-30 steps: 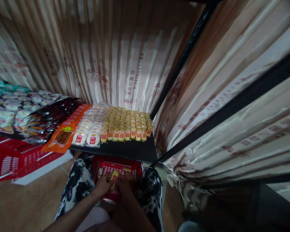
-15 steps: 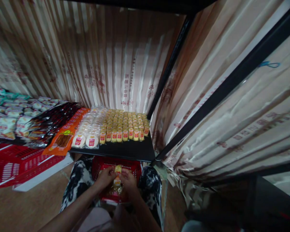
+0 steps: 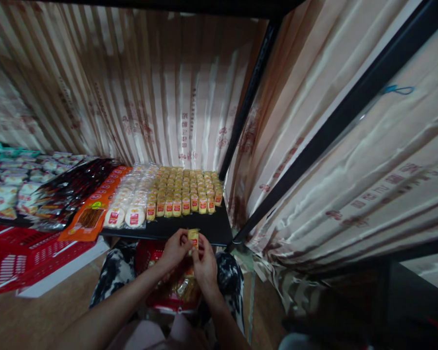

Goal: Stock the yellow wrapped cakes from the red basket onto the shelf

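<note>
A: What was the grip state?

B: I had the left hand [image 3: 177, 250] and the right hand [image 3: 206, 267] both grasping one yellow packet [image 3: 193, 236], pinched between them.

A: Where was the packet?

B: I read it in line with the front edge of the black shelf [image 3: 209, 227]; I could not tell whether it touched. Rows of matching packets [image 3: 185, 194] stood on the shelf, beside round white packs [image 3: 134, 217]. A red basket [image 3: 142, 255] sat below the hands, between the trouser legs [image 3: 113, 274].
</note>
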Action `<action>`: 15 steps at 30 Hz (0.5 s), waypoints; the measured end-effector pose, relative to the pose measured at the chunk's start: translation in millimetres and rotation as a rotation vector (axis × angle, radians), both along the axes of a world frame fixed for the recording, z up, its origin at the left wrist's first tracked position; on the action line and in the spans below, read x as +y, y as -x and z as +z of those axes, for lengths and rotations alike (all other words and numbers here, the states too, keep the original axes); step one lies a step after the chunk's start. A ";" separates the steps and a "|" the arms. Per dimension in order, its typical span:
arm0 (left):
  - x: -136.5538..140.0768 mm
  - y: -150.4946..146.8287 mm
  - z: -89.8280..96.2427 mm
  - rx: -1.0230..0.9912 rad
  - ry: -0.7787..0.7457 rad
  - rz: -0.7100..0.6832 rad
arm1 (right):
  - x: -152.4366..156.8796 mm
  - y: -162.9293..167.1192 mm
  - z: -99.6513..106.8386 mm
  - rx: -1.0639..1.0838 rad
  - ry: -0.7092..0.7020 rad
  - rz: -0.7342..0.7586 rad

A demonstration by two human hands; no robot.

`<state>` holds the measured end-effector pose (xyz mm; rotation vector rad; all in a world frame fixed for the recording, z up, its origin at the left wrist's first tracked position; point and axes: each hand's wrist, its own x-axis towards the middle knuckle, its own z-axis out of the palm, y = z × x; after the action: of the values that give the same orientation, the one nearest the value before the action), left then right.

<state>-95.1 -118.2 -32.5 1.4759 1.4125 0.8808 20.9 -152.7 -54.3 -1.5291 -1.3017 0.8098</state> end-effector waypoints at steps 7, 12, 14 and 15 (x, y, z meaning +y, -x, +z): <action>35.0 -33.1 11.2 0.185 -0.043 -0.002 | 12.2 -9.4 -8.8 -0.262 -0.189 -0.114; 56.8 -56.8 17.3 0.207 -0.030 -0.006 | 30.8 -23.9 -19.8 -0.329 -0.238 -0.149; 67.8 -67.3 19.1 0.224 -0.035 -0.013 | 40.6 -30.1 -21.6 -0.327 -0.231 -0.174; 73.6 -73.0 20.2 0.232 -0.040 -0.016 | 45.8 -33.1 -21.6 -0.321 -0.227 -0.189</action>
<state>-22.1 -44.6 -12.3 1.6592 1.5558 0.7502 54.0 -106.8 -75.8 -1.6107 -1.3981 0.2919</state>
